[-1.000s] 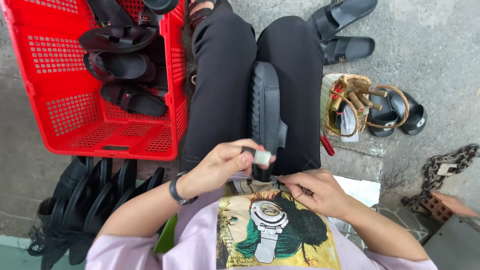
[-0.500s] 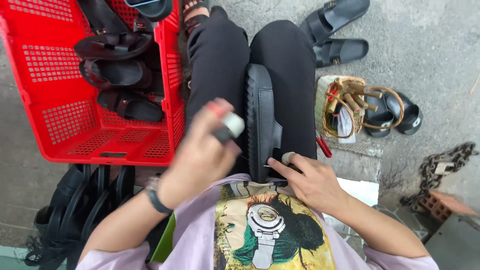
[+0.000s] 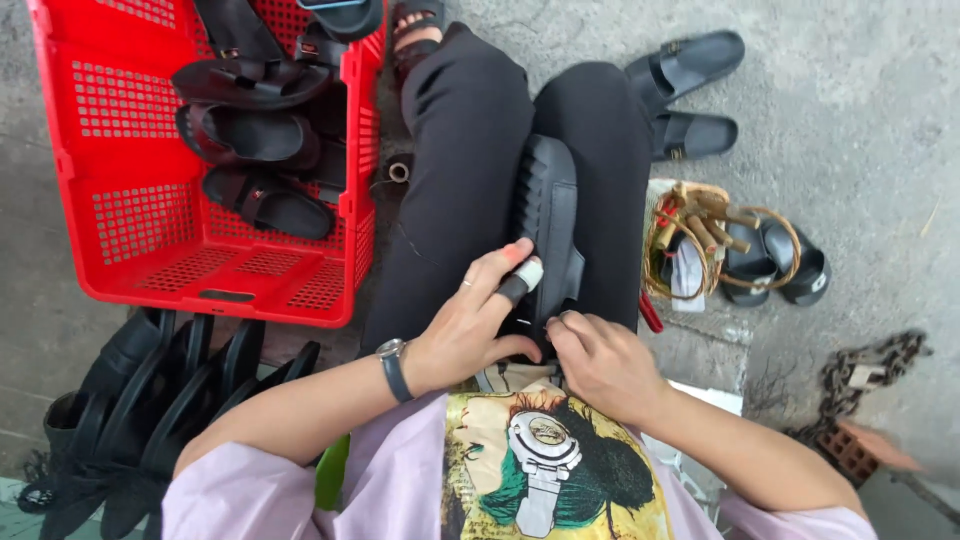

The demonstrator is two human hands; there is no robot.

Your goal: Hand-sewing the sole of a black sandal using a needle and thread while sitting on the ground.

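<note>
Black sandal [image 3: 548, 215] lies sole-up btwn the knees on the lap. Left hand [image 3: 478, 325] w/ taped fingertips grips its near end; right hand [image 3: 598, 360] pinches same end. Red crate [image 3: 150, 240] w/ sandals at left.

Red crate [image 3: 150, 250] of black sandals [image 3: 245, 140], woven basket [image 3: 690, 240], rusty chain [image 3: 865, 370], loose sandals [image 3: 685, 95]

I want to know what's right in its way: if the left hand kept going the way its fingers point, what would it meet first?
The left hand points up and right, already against the black sandal on the lap. Past it, likely the right thigh; depth is unclear.
</note>
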